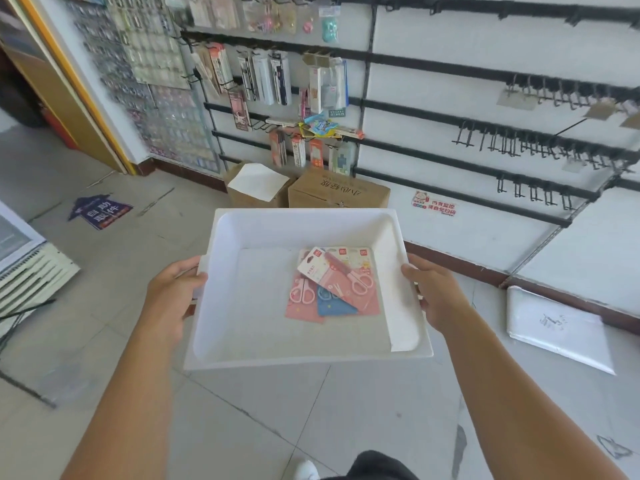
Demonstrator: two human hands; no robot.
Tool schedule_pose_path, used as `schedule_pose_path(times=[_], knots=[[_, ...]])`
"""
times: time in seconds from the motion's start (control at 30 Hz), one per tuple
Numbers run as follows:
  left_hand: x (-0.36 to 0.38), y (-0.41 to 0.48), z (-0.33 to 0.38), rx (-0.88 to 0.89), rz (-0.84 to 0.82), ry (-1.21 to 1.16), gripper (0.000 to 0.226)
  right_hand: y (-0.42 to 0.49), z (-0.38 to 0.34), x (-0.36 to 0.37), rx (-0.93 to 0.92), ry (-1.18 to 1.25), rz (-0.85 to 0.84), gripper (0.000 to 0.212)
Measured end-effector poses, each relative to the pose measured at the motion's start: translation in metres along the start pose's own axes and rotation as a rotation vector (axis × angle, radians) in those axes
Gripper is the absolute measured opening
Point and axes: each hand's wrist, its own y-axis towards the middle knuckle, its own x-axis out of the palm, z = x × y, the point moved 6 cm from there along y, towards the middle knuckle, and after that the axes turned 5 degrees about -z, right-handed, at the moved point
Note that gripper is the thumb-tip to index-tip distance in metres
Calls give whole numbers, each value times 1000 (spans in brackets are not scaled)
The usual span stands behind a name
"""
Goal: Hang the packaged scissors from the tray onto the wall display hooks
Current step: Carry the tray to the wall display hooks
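I hold a white tray [242, 348] level in front of me, above the floor. My left hand [173, 292] grips its left rim and my right hand [434, 292] grips its right rim. Several packaged scissors [334, 284] lie overlapping in the tray's far right part, on pink cards with one blue card beneath. The wall display hooks [519, 147] stand in black rows on the white wall ahead and to the right, most of them bare. Hooks further left carry hanging goods [266, 77].
Two cardboard boxes [337, 190] stand on the floor against the wall, just beyond the tray. A flat white package [557, 329] lies on the floor at right. A white cabinet [27, 265] is at left. Tiled floor spreads below.
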Motion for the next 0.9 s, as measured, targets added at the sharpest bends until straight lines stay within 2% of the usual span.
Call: schedule_pose_path(times=[0.23,0.67,0.9], knots=[[58,120,39,-26,20,-40,42,107,-42,16,21,18,31,28],[189,330,95,-89,45,24,40,347,-126,2,114,82,109,27],[249,455,118,-114,-21,64,39,440,-153,5,129,122,192,28]])
